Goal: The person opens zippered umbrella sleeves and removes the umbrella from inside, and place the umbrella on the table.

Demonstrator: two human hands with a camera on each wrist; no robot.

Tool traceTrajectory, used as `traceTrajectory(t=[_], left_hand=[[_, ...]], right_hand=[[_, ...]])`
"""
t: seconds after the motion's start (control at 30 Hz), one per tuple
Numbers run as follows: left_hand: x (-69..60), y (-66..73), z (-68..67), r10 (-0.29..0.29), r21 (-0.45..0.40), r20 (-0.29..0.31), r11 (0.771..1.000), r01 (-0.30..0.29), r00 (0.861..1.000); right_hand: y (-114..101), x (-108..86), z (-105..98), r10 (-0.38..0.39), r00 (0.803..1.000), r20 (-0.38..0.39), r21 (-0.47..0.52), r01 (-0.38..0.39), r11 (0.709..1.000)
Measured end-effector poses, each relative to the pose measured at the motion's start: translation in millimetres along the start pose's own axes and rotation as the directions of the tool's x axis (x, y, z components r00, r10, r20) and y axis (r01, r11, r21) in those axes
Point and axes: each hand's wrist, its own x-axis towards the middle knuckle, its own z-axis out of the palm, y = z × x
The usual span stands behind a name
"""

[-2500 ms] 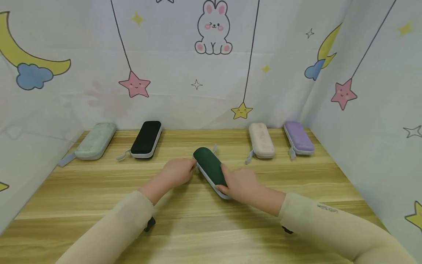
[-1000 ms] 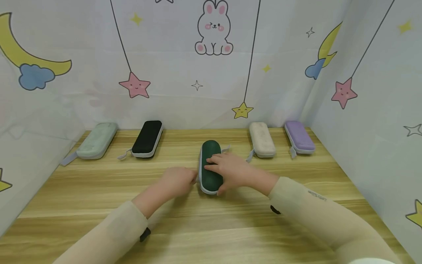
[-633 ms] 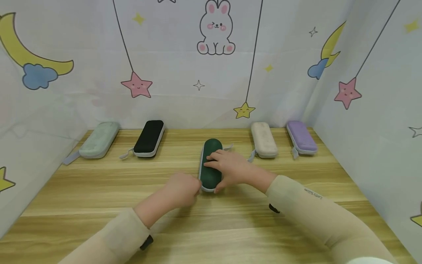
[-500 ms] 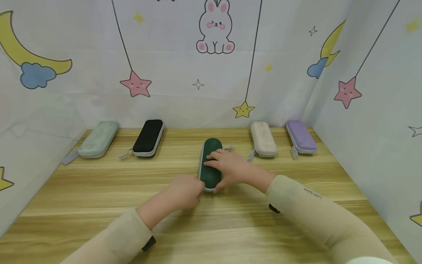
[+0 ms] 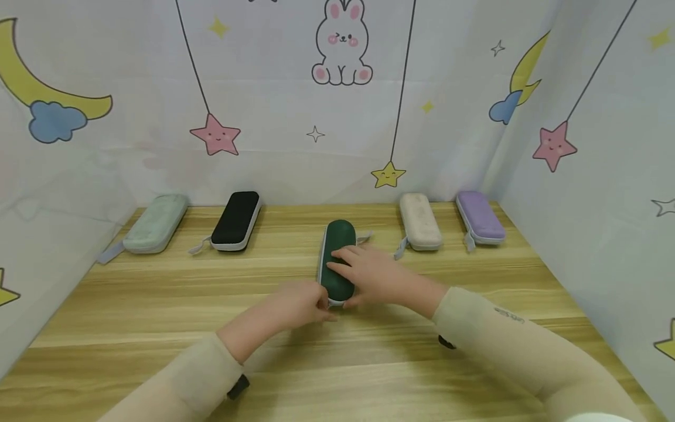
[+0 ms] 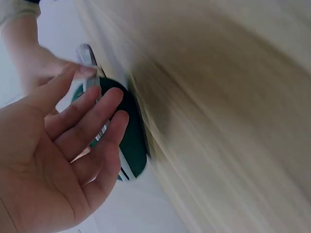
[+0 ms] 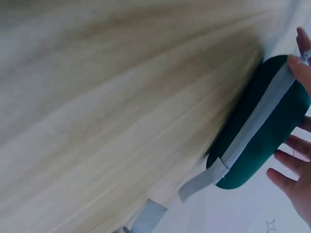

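Note:
A dark green zip-up glasses case (image 5: 340,235) lies lengthwise on the wooden table, its pale zip band running round the side. My right hand (image 5: 375,276) holds it from the right, fingertips on the top and thumb at the near end. At the near left corner is my left hand (image 5: 300,303), its thumb held apart from the bent index finger. The left wrist view shows that hand's fingers (image 6: 86,127) loosely bent beside the zip band. Whether a fingertip touches the zip pull is hidden. A grey loop strap (image 7: 201,182) sticks out from the case's far end.
Along the back of the table lie a pale green case (image 5: 157,224), a black case (image 5: 236,220), a cream case (image 5: 419,221) and a purple case (image 5: 480,217), each with a grey strap. Printed cloth walls (image 5: 274,105) stand behind and at both sides.
The green case has turned from slanting to nearly straight, and my right hand has shifted onto its top. My left hand has moved along its left side to the near end; its thumb has spread.

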Motion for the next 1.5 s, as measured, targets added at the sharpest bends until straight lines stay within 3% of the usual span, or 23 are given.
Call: traceTrajectory(t=[0.07, 0.23, 0.43, 0.5, 0.6, 0.73, 0.83, 1.0, 1.17, 1.33, 1.4, 1.5], left_hand=[[1.6, -9.7, -4.0, -0.070, -0.059, 0.019, 0.996, 0.071, 0.997], [11.8, -33.9, -12.6, -0.195, -0.102, -0.016, 0.976, 0.192, 0.981], [35.7, -51.3, -12.4, -0.278, -0.236, -0.015, 0.934, 0.267, 0.960], [42.7, -54.6, -11.2, -0.296, -0.281, -0.014, 0.918, 0.280, 0.955], [51.3, -58.3, -9.4, -0.312, -0.369, -0.010, 0.884, 0.287, 0.950], [58.8, -63.4, -6.9, -0.337, -0.540, -0.008, 0.794, 0.280, 0.942], [61.6, -66.3, -6.6, -0.345, -0.635, -0.005, 0.726, 0.263, 0.939], [63.3, -67.3, -7.7, -0.343, -0.693, 0.024, 0.671, 0.263, 0.939], [64.5, -69.2, -11.6, -0.314, -0.720, 0.078, 0.639, 0.271, 0.946], [62.8, -68.2, -16.4, -0.280, -0.714, 0.093, 0.651, 0.260, 0.955], [63.7, -67.8, -15.7, -0.283, -0.716, 0.088, 0.648, 0.258, 0.955], [65.0, -66.4, -13.6, -0.304, -0.736, 0.086, 0.623, 0.266, 0.949]], right_hand=[[-3.8, -1.2, 1.4, -0.035, 0.999, -0.030, -0.018, 0.035, 0.999], [-14.6, -0.9, 2.9, -0.156, 0.978, -0.138, -0.078, 0.146, 0.986], [-28.3, 1.2, 8.4, -0.346, 0.895, -0.281, -0.237, 0.285, 0.929], [-32.2, 1.4, 10.0, -0.374, 0.881, -0.288, -0.281, 0.295, 0.913], [-36.0, 1.3, 11.3, -0.366, 0.889, -0.275, -0.291, 0.285, 0.913], [-38.2, 1.2, 11.0, -0.343, 0.904, -0.257, -0.256, 0.278, 0.926], [-38.8, 0.9, 10.5, -0.345, 0.899, -0.271, -0.233, 0.286, 0.929], [-38.1, 1.0, 13.4, -0.348, 0.880, -0.322, -0.204, 0.294, 0.934], [-37.0, 1.7, 13.4, -0.355, 0.877, -0.324, -0.138, 0.327, 0.935], [-35.4, 0.1, 12.6, -0.372, 0.879, -0.299, -0.063, 0.370, 0.927], [-34.2, -1.1, 13.5, -0.379, 0.871, -0.312, -0.057, 0.381, 0.923], [-32.3, -2.8, 14.6, -0.398, 0.846, -0.355, -0.086, 0.395, 0.915]])
